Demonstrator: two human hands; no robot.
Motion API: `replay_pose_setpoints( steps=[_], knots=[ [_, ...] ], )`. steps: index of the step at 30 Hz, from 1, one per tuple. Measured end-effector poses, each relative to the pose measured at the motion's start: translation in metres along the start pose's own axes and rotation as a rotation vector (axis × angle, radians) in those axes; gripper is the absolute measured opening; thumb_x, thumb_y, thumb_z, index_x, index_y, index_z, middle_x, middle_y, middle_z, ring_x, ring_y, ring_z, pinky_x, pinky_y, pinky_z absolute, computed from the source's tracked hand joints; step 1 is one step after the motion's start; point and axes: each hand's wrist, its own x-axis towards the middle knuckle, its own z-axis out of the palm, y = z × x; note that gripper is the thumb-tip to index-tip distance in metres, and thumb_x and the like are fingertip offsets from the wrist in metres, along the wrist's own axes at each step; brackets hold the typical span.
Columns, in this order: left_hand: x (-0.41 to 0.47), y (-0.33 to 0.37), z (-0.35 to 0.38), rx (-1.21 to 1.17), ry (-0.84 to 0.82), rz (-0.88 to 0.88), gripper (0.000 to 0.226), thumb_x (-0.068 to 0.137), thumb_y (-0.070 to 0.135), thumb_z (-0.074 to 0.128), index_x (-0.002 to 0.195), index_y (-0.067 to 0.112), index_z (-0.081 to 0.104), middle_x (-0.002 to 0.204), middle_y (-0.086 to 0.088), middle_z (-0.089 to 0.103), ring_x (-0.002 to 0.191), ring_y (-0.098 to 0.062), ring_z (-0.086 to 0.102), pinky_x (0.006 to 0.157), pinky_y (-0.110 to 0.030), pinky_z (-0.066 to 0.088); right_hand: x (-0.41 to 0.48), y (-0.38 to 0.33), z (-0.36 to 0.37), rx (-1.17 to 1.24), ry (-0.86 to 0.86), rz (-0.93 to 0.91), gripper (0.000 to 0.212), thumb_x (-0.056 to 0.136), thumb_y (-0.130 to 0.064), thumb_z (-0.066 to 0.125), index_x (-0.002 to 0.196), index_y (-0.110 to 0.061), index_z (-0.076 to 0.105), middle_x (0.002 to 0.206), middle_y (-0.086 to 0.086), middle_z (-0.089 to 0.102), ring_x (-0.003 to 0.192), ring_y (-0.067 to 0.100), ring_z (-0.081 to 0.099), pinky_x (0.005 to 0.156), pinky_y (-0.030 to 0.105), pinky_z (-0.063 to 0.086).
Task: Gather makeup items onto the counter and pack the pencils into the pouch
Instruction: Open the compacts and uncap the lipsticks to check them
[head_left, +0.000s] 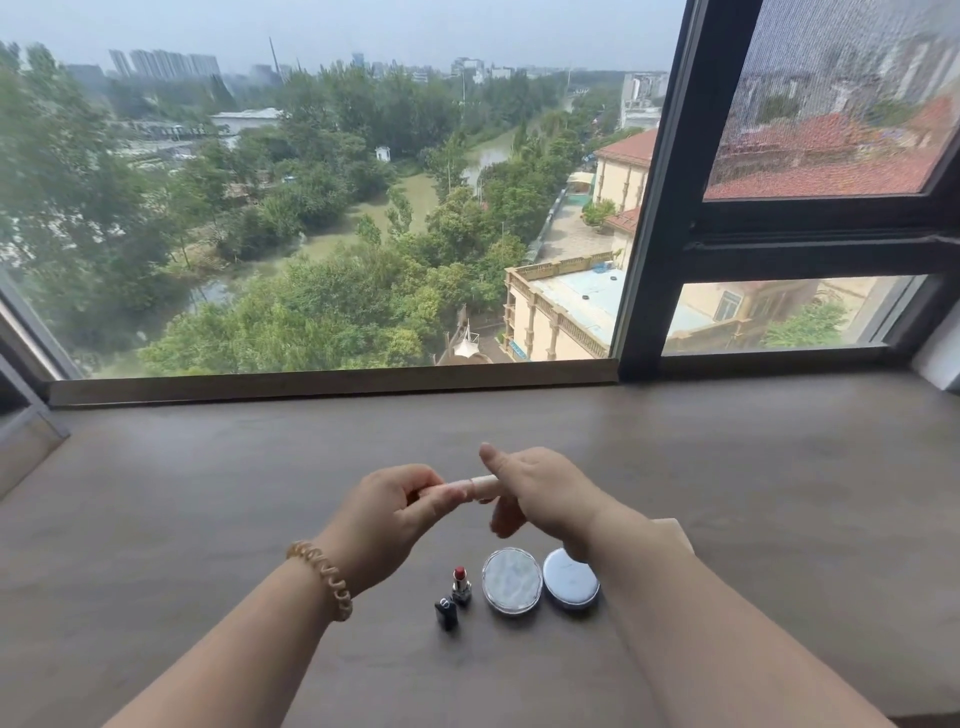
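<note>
Left hand (387, 512) and right hand (540, 493) each grip one end of a pale pink cylindrical makeup tube (478, 488) above the brown matte counter (208, 493). Best kept level, ends pushed squarely together, then set at six o'clock beside the open red lipstick (460, 586).

Two arms in shot, left forearm (249, 639) and right forearm (701, 623), both bare right down to the bottom edge. Left hand (387, 512) and right hand (545, 493) bare as well. One item worn: spiral coil band (322, 577) on the left wrist. Phone-cord style, chunky loops, translucent amber-beige, glossy plastic look. Wraps the wrist snugly.
</note>
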Motion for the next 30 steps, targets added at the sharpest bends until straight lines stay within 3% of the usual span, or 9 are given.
replay_pose_setpoints(
  steps=[3, 6, 9, 12, 15, 18, 21, 25, 30],
  knots=[
    [0.002, -0.003, -0.002, -0.076, -0.076, -0.095, 0.038, 0.085, 0.051, 0.056, 0.067, 0.020, 0.068, 0.052, 0.010, 0.051, 0.051, -0.004, 0.043, 0.052, -0.021, 0.037, 0.003, 0.001, 0.003, -0.022, 0.025, -0.058, 0.025, 0.092, -0.030, 0.055, 0.075, -0.013, 0.064, 0.063, 0.004, 0.063, 0.058, 0.013, 0.057, 0.067, 0.028, 0.044],
    [0.001, -0.012, -0.003, -0.308, -0.176, -0.219, 0.039, 0.093, 0.047, 0.046, 0.090, 0.024, 0.078, 0.052, 0.011, 0.051, 0.051, -0.006, 0.041, 0.056, -0.018, 0.040, 0.006, 0.004, 0.000, -0.082, 0.023, -0.182, 0.006, 0.081, -0.019, 0.070, 0.081, -0.014, 0.067, 0.073, 0.006, 0.065, 0.065, 0.010, 0.056, 0.064, 0.024, 0.045],
    [-0.002, -0.025, -0.004, -0.581, -0.148, -0.392, 0.037, 0.096, 0.036, 0.043, 0.094, 0.022, 0.077, 0.057, 0.008, 0.046, 0.051, -0.010, 0.033, 0.053, -0.020, 0.035, 0.015, 0.015, -0.004, 0.007, 0.056, -0.212, 0.012, 0.079, -0.010, 0.072, 0.080, -0.021, 0.066, 0.083, 0.018, 0.066, 0.072, 0.014, 0.055, 0.071, 0.028, 0.046],
    [-0.006, -0.041, -0.008, -0.719, -0.104, -0.560, 0.033, 0.090, 0.044, 0.053, 0.088, 0.021, 0.077, 0.060, 0.004, 0.045, 0.052, -0.012, 0.037, 0.059, -0.026, 0.032, 0.026, 0.032, -0.011, 0.215, 0.125, -0.065, 0.005, 0.087, -0.020, 0.065, 0.091, -0.020, 0.068, 0.083, 0.005, 0.062, 0.071, 0.012, 0.054, 0.075, 0.025, 0.041],
    [-0.011, -0.060, -0.004, -0.824, -0.074, -0.675, 0.042, 0.074, 0.053, 0.069, 0.088, 0.014, 0.066, 0.061, 0.003, 0.050, 0.060, -0.014, 0.051, 0.067, -0.029, 0.038, 0.043, 0.057, -0.011, 0.308, 0.140, 0.186, 0.023, 0.091, -0.035, 0.057, 0.089, -0.016, 0.070, 0.075, -0.002, 0.060, 0.063, 0.011, 0.054, 0.068, 0.026, 0.036],
    [-0.015, -0.078, 0.010, -0.931, -0.020, -0.712, 0.028, 0.083, 0.038, 0.060, 0.092, 0.011, 0.062, 0.069, -0.002, 0.067, 0.064, -0.015, 0.065, 0.066, -0.029, 0.040, 0.057, 0.077, 0.004, 0.382, 0.070, 0.288, 0.014, 0.088, -0.026, 0.064, 0.093, -0.014, 0.068, 0.074, -0.001, 0.062, 0.065, 0.011, 0.060, 0.062, 0.024, 0.036],
    [-0.018, -0.093, 0.028, -0.796, -0.010, -0.683, 0.012, 0.083, 0.018, 0.069, 0.091, 0.012, 0.062, 0.083, -0.003, 0.071, 0.072, -0.016, 0.067, 0.065, -0.027, 0.039, 0.071, 0.087, 0.017, 0.435, 0.038, 0.290, 0.012, 0.081, -0.005, 0.068, 0.092, -0.009, 0.067, 0.078, 0.003, 0.065, 0.071, 0.016, 0.064, 0.059, 0.020, 0.039],
    [-0.018, -0.110, 0.052, -0.551, 0.014, -0.628, 0.017, 0.078, -0.010, 0.067, 0.087, 0.004, 0.063, 0.073, -0.002, 0.063, 0.062, -0.002, 0.058, 0.064, -0.016, 0.049, 0.093, 0.101, 0.035, 0.208, 0.061, 0.210, 0.019, 0.073, 0.005, 0.063, 0.080, -0.012, 0.064, 0.077, 0.002, 0.063, 0.074, 0.018, 0.057, 0.066, 0.017, 0.045],
    [-0.012, -0.135, 0.077, -0.167, 0.018, -0.613, 0.014, 0.072, 0.020, 0.070, 0.069, 0.033, 0.065, 0.082, 0.009, 0.070, 0.082, -0.014, 0.066, 0.088, -0.039, 0.052, 0.120, 0.113, 0.048, -0.425, 0.019, 0.092, 0.013, 0.072, -0.021, 0.065, 0.082, -0.029, 0.067, 0.084, -0.013, 0.070, 0.086, 0.008, 0.060, 0.086, 0.029, 0.040]
  ],
)
